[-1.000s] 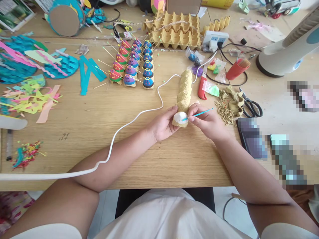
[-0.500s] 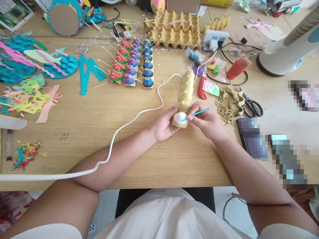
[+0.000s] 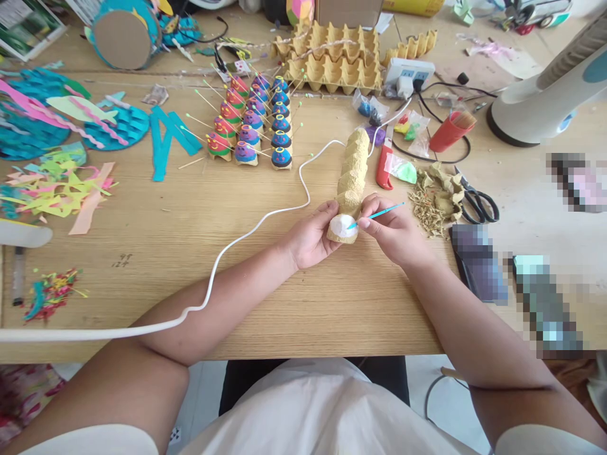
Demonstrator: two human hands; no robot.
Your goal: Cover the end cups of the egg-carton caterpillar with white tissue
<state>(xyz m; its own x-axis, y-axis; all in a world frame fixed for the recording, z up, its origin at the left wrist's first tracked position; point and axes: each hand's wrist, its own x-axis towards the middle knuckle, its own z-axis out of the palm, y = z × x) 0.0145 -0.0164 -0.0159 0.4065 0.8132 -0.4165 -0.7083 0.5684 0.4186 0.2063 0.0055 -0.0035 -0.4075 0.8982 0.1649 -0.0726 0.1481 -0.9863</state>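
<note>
My left hand grips the near end of a strip of egg carton cups, thumb on top and fingers underneath. White clay covers the nearest cup; the other cups are bare tan pulp. In my right hand a thin blue clay tool is pinched between thumb and fingers. Its lower tip touches the white clay, and its other end points up to the right. Beyond the hands stand three rows of painted carton caterpillars with stick feelers.
A white cable runs across the desk and over my left forearm. To the right lie a red utility knife, torn carton scraps, scissors and a phone. Egg trays and a power strip are at the back.
The blue tool's tip has shifted slightly on the white clay. Both hands keep their hold and stay almost in place.
</note>
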